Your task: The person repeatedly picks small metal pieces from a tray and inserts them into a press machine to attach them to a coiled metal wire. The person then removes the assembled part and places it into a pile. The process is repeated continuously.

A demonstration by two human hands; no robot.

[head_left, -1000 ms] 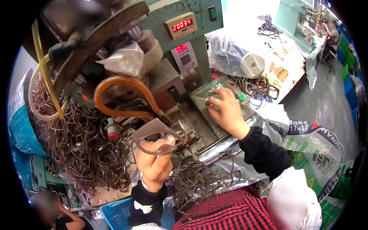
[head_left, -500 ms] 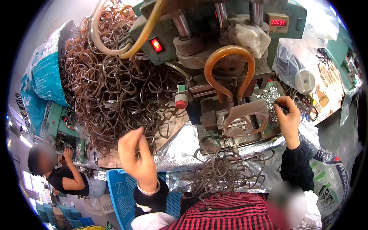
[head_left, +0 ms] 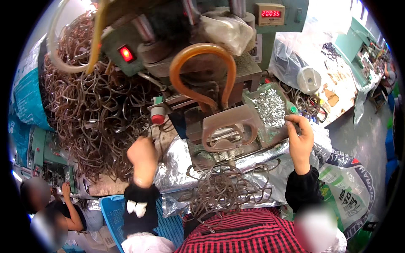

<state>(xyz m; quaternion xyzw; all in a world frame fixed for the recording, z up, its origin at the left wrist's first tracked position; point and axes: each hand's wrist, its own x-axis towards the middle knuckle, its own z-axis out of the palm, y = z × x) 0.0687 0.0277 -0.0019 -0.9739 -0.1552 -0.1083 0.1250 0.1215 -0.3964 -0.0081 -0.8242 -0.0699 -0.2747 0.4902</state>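
My left hand (head_left: 144, 157) is closed, its fingertips down among thin brown loops at the lower right edge of a big pile (head_left: 97, 114); what it grips is hidden. My right hand (head_left: 300, 141) has thumb and forefinger pinched together beside a green tray (head_left: 260, 137) of small silvery metal bits (head_left: 270, 107); anything between the fingertips is too small to make out. Between my hands stands a press with a brownish see-through guard (head_left: 230, 119) over its work spot. Several loose dark loops (head_left: 225, 189) lie tangled at the table's near edge, against my red-and-black checked apron (head_left: 240, 230).
A red push button (head_left: 157, 116) sticks out left of the guard. An amber hose (head_left: 202, 49) arches above it. A blue basket (head_left: 113, 215) stands by my left forearm. Printed sacks (head_left: 346, 189) lie at my right. Other people (head_left: 69, 213) work at far left.
The whole view has shifted, so the press sits further left. Relative to the press, my left hand has come rightward and my right hand has drawn slightly away. The counter's digits have changed.
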